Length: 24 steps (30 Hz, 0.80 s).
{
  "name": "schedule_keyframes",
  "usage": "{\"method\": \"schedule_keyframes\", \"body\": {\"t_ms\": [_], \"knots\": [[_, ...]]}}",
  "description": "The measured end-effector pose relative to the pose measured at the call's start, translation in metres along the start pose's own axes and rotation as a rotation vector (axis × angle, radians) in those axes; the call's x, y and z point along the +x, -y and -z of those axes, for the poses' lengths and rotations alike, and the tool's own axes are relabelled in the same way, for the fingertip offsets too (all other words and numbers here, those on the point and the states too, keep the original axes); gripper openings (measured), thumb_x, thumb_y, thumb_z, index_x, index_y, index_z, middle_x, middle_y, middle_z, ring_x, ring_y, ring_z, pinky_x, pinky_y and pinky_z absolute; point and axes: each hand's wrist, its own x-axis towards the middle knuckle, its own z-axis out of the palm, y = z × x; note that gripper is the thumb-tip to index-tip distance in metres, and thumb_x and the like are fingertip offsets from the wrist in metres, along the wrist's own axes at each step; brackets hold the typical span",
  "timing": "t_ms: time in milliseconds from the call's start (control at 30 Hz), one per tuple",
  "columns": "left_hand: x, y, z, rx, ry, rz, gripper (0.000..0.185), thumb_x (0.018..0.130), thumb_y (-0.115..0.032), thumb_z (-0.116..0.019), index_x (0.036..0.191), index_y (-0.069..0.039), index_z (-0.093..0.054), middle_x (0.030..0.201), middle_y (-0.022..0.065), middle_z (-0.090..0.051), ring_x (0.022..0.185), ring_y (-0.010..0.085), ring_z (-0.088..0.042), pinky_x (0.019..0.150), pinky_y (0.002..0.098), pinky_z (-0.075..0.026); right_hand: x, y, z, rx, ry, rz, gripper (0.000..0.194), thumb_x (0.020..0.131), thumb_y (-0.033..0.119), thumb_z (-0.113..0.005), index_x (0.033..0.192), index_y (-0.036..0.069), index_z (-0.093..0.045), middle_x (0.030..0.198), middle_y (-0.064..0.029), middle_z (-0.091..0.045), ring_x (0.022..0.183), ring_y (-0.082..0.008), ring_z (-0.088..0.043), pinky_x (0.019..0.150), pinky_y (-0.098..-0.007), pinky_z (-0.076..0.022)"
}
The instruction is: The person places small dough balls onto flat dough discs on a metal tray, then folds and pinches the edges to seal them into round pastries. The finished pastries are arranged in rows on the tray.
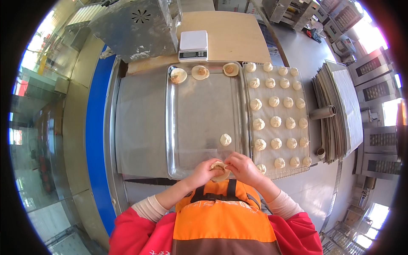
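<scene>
A round dough wrapper with filling (223,175) is in my left hand (206,172), whose thumb lies over the filling. The fingers of my right hand (240,166) pinch the wrapper's right edge. Both hands are over the near edge of a metal tray (207,127). One pleated bun (225,139) sits in that tray, just beyond my hands. Along the tray's far side lie three flat wrappers with filling, at the left (178,76), the middle (200,72) and the right (230,69).
To the right, a wire rack (266,92) with a liner holds rows of pleated buns. A digital scale (193,46) stands on a wooden board (232,35) behind the tray. A metal machine (137,32) is at the far left, and a stack of thin sheets (341,111) at the right.
</scene>
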Motion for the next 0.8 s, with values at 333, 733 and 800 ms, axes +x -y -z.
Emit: {"method": "schedule_keyframes", "body": {"t_ms": [333, 733, 800], "knots": [[0.007, -0.005, 0.014, 0.163, 0.231, 0.137, 0.038, 0.091, -0.014, -0.073, 0.124, -0.003, -0.06, 0.109, 0.0056, -0.069, 0.097, 0.0129, -0.065, 0.086, 0.0312, -0.052, 0.007, 0.008, 0.002, -0.141, 0.138, 0.157, 0.015, 0.085, 0.004, -0.07, 0.097, 0.002, -0.062, 0.091, -0.0121, -0.062, 0.087, -0.035, -0.063, 0.076, -0.0425, -0.0522], [-0.004, -0.017, -0.004, -0.217, 0.05, 0.149, 0.037, 0.108, -0.021, -0.052, 0.143, -0.011, -0.045, 0.121, 0.0049, -0.06, 0.109, 0.0108, -0.059, 0.07, 0.029, -0.055, 0.007, 0.003, 0.011, -0.102, 0.033, 0.027, 0.014, 0.086, 0.005, -0.069, 0.097, 0.001, -0.06, 0.091, -0.0152, -0.062, 0.084, -0.0386, -0.063, 0.073, -0.0461, -0.0521], [0.0, -0.001, -0.015, 0.053, -0.018, -0.248, 0.036, 0.109, -0.023, -0.049, 0.143, -0.012, -0.045, 0.121, 0.0047, -0.06, 0.107, 0.0107, -0.059, 0.073, 0.0281, -0.054, 0.002, 0.021, 0.013, 0.145, 0.026, -0.201, 0.014, 0.085, 0.005, -0.069, 0.097, 0.002, -0.061, 0.092, -0.0143, -0.062, 0.086, -0.0375, -0.062, 0.076, -0.0458, -0.0517]]}}
